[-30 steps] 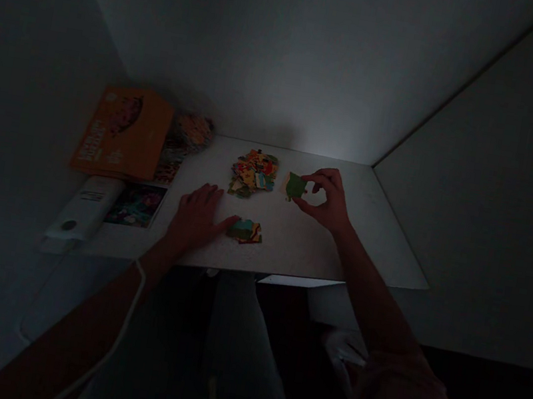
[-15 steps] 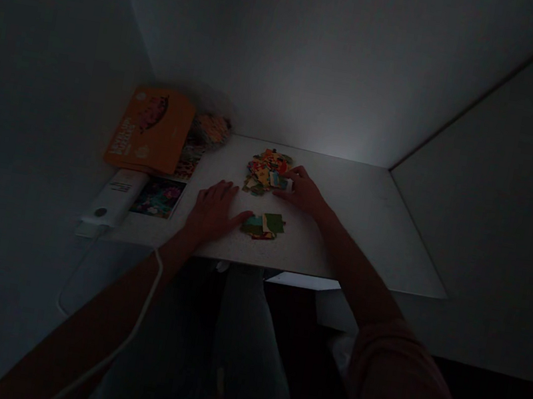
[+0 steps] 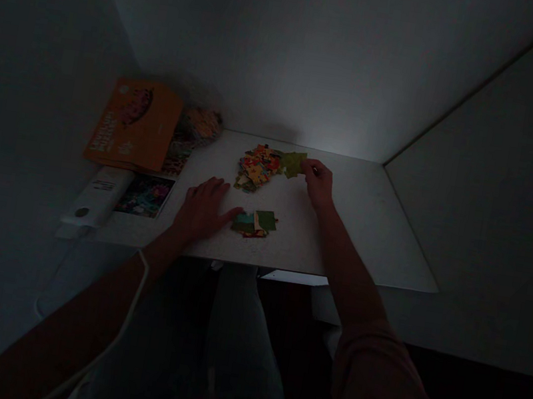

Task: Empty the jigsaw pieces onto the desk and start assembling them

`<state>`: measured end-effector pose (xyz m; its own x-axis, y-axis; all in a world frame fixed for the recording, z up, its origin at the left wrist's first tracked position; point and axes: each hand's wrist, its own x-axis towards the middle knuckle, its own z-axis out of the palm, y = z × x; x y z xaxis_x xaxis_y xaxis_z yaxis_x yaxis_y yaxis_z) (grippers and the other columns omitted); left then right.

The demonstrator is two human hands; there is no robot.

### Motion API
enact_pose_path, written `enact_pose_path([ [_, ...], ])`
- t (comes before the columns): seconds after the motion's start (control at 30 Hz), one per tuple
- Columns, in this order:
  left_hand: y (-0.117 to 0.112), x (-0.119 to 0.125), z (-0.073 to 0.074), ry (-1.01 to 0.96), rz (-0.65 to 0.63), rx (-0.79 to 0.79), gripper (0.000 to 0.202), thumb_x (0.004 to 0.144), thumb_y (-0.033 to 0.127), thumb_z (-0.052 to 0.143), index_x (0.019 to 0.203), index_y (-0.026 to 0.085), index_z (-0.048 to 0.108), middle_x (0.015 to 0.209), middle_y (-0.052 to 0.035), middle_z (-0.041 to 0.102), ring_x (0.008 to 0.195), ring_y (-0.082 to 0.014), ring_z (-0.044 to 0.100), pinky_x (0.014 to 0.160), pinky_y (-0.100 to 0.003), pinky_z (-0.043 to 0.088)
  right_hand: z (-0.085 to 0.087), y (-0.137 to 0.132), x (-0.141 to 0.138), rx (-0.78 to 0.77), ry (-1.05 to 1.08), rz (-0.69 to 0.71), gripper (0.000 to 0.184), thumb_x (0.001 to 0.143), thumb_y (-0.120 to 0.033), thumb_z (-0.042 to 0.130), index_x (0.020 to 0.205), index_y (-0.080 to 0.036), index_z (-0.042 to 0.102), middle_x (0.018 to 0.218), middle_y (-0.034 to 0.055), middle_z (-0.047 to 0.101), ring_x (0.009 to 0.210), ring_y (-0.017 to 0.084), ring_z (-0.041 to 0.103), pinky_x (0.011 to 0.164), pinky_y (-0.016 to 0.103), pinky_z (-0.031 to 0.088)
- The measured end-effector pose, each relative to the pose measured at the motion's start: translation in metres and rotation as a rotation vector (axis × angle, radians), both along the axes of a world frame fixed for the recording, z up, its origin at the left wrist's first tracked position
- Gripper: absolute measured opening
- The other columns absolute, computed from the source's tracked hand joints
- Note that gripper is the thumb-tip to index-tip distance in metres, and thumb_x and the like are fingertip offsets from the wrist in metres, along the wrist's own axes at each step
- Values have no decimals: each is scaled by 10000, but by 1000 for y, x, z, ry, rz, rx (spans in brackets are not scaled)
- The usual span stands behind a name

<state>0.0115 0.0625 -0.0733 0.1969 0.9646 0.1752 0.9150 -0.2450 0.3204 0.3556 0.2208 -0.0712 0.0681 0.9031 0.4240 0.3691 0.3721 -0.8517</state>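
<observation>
Green cardboard puzzle piece sat at the far right of the loose, multicoloured cardboard pile, near the far side of the white counter. The thumb and fingers of your right hand were together, clamped on its right edge; whether it was lifted or lay flat, you could not tell. That grip had just changed: half a second earlier your right hand was on the pile's right side, by a light-blue piece that no longer showed there. For the sorting, as I judged it, this meant you were going through the pile one by one.

Against the earliest frame, the small flat cluster of teal, green and yellow puzzle pieces on the near side had gained a green part on its right, much like the piece you had held up then. Your left hand stayed palm down left of the cluster, fingers slightly apart and gripping nothing, thumb touching its left edge.
</observation>
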Motion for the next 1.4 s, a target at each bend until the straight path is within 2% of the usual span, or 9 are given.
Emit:
enact_pose_path([
  [0.23,0,-5,0,-101,31,101,818,1127,708,587,1707,133,624,1737,-280,633,1631,-472,574,1369,-675,448,2,-13,-23,-50,89,219,740,819,-1023,789,1006,-307,755,692,-30,572,683,194,561,663,363,487],
  [0.33,-3,-6,3,-356,53,83,739,1099,731,636,1594,187,705,1384,-197,817,1257,-372,773,1151,-563,611,0,-27,-41,-87,106,404,718,807,-977,871,1017,-294,797,709,-19,697,633,175,596,640,353,531],
  [0.4,-4,-2,5,-609,56,-12,715,1114,772,595,1546,214,709,1149,-122,857,933,-272,783,920,-455,652,-2,-36,-51,-107,103,509,670,834,-937,887,988,-289,814,772,0,776,616,166,611,640,359,568],
  [0.47,-3,7,5,-825,41,-78,738,1121,824,567,1520,218,703,1090,-100,872,787,-218,748,801,-396,639,-3,-42,-56,-120,86,585,620,850,-895,901,978,-292,832,851,12,832,613,163,635,650,370,604],
  [0.6,8,28,0,-998,42,-132,711,1065,809,721,1443,207,746,1089,-108,887,806,-215,789,794,-376,665,-4,-48,-55,-134,12,683,461,892,-722,933,1086,-306,896,983,17,876,660,174,722,711,382,652],
  [0.8,20,26,-6,-1040,123,-117,520,969,482,897,1395,219,760,1127,-78,869,834,-194,807,763,-334,677,-4,-48,-43,-171,-161,774,438,917,-458,893,1326,-303,917,1001,17,884,879,228,826,824,354,662],
  [1.0,16,11,2,-1016,149,-126,460,979,402,837,1386,199,770,1070,-73,865,853,-193,800,817,-348,684,-9,-42,-47,-180,-96,714,484,945,-641,929,1280,-291,920,1207,62,920,849,221,814,815,379,688],
  [1.17,12,20,4,-883,112,-98,519,992,575,826,1360,210,800,1221,-99,877,910,-204,788,830,-356,652,-13,-41,-52,-227,19,724,596,834,-793,1011,1171,-310,918,1211,50,925,890,237,853,854,411,736],
  [1.4,13,18,-1,-794,76,-117,426,1017,645,724,1021,226,797,908,-50,806,838,-208,719,793,-357,563,-15,-34,-56,-227,185,742,675,769,-812,1056,1166,-289,899,1172,46,918,895,218,842,916,427,766],
])
